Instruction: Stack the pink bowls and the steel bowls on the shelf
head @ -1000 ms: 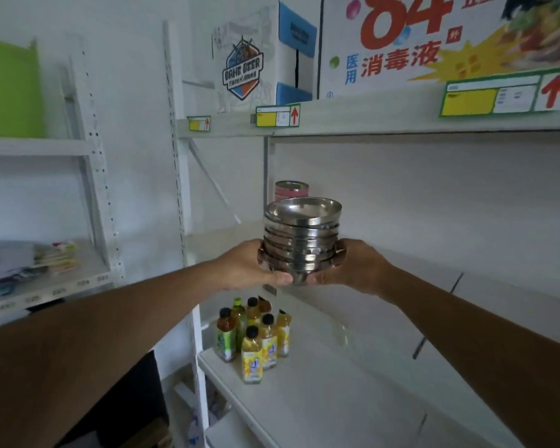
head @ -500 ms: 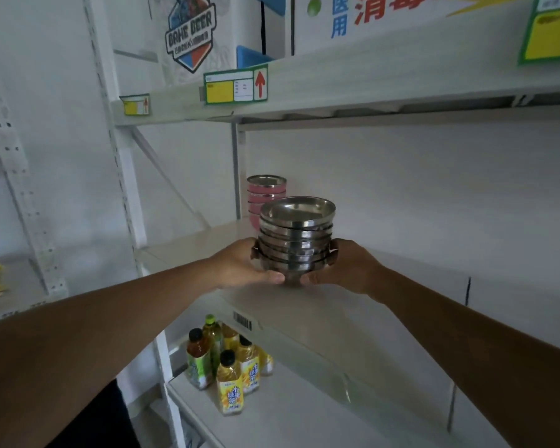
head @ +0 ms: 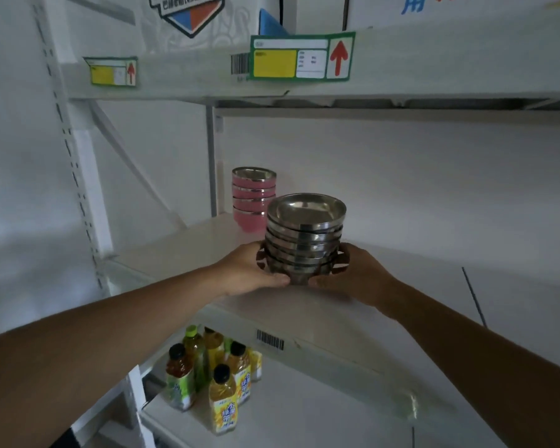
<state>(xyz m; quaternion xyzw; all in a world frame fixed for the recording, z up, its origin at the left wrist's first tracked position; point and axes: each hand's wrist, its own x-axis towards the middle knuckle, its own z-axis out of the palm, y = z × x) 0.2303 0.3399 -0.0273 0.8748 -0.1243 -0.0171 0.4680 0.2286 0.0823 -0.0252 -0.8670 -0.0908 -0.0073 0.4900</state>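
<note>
I have come closer to the shelf point(head: 188, 250) in the last second, and the stack of steel bowls point(head: 305, 238) is now lower, just over the shelf board. My left hand point(head: 251, 270) and right hand point(head: 353, 273) grip the stack from both sides near its bottom. I cannot tell if its base touches the board already. The pink bowls point(head: 253, 198) stand stacked behind it, near the back post. I judge that only the setting down and the release remain.

Boxes point(head: 314, 11) atop the rack cut off by the frame; shelf label point(head: 301, 56) print too blurred to read.
</note>
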